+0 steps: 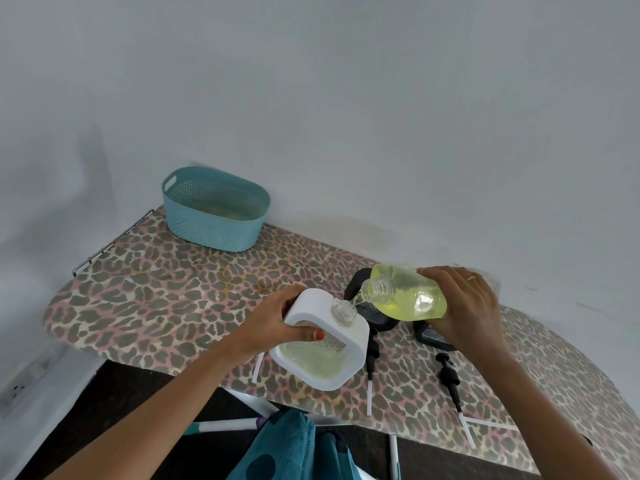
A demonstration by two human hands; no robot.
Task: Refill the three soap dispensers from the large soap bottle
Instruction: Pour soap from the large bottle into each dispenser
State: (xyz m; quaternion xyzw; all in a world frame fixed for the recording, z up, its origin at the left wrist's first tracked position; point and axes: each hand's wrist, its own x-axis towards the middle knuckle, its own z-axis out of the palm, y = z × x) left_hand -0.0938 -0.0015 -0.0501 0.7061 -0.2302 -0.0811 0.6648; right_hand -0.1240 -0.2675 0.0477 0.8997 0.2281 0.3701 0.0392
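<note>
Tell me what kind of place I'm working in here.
Probably a home laundry or utility corner: the work surface is a leopard-print ironing board against a plain wall, with a teal basket on it and a socket lower left.

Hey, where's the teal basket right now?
In the head view, the teal basket stands at the far left end of the leopard-print ironing board, close to the wall, apart from the white dispenser held nearer the camera.
</note>
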